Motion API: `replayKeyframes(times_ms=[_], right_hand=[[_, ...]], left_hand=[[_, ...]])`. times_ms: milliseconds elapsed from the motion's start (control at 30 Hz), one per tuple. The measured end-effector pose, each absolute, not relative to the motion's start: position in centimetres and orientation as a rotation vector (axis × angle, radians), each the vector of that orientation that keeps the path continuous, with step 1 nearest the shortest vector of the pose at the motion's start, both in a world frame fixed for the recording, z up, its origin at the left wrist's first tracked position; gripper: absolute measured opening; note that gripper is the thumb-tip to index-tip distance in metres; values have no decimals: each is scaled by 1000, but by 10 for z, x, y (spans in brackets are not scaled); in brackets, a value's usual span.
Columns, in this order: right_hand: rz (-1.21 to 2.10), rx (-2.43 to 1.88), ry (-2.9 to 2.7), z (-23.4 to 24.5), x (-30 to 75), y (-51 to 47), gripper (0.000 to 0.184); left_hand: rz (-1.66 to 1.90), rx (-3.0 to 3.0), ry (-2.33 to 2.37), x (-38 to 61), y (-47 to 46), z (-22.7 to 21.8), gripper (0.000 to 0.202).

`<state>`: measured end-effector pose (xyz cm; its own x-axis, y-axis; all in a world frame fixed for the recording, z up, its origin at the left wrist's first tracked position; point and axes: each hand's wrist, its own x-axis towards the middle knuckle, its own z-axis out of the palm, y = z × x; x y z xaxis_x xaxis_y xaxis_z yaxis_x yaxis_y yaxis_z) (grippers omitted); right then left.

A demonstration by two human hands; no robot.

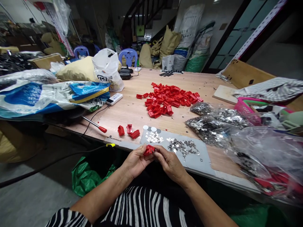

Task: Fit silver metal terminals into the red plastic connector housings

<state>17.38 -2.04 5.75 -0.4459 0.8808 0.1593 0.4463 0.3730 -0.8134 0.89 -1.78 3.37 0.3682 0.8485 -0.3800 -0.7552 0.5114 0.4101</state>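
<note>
Workbench (123, 118) feed: left hand (136, 161) and right hand (170, 164) close on a red plastic housing (149, 150)

Stacked sacks (169, 44) and two blue plastic chairs (129, 56) fill the room beyond the bench as I watch from my remote station. The housing sits between both hands, just off the bench's near edge. The fingers (163, 152) of each hand curl narrowly around it, holding it firmly, and I cannot tell whether it is one piece or two pressed together.

As I judge it, the step in hand is working this red piece by hand beside a grey sheet (201, 160) carrying silver metal clips (153, 137). A next move would call for easing one grip to free a hand for those nearby clips.

My count: two hands, one red piece between them as far as I can see, and three loose red housings (129, 128) beside the sheet. One large pile of red housings (165, 99) holds too many to count exactly, likely over a hundred. The clips lie in two heaps near two white discs (149, 128). Two bulging bags of metal parts (203, 123) sit to the right, and one red-handled screwdriver (102, 129) lies to the left.
</note>
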Motion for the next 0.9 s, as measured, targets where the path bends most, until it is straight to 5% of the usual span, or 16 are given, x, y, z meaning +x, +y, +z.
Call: replayKeyframes(times_ms=[400,633,900], right_hand=[[1201,-1246,-1856,43,174,-10,42],[946,-1462,-1871,43,194,0,42],[709,-1606,-1927,49,212,53,37]], left_hand=[[1247,577,829,2,-15,27,19],[1458,1415,1364,-31,0,23,4],[1515,1647,1703,-46,6,-6,15]])
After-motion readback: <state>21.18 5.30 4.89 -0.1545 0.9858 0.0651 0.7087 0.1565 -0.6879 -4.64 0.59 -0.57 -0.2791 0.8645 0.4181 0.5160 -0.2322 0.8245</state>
